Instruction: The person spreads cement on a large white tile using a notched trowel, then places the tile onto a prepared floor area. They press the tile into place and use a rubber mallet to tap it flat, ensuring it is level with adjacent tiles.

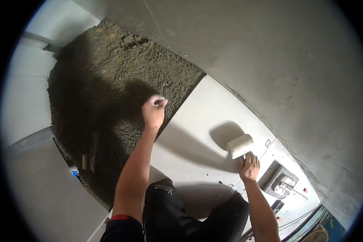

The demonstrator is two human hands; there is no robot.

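My right hand [250,167] grips the handle of a mallet [240,146] with a thick off-white head. The mallet head is just above a large white floor tile [197,109], and its shadow falls on the tile. My left hand [154,112] is raised over the border between the tile and a bed of rough grey mortar [109,60]. Its fingers are curled together, slightly blurred, around something small that I cannot make out.
A trowel [94,153] lies on the shaded mortar, near a small blue and white object [74,171]. Grey wall [286,68] rises along the right. Dark-framed tools [278,179] and small red pieces [305,190] lie beside my right forearm. Pale tiles [32,97] border the left.
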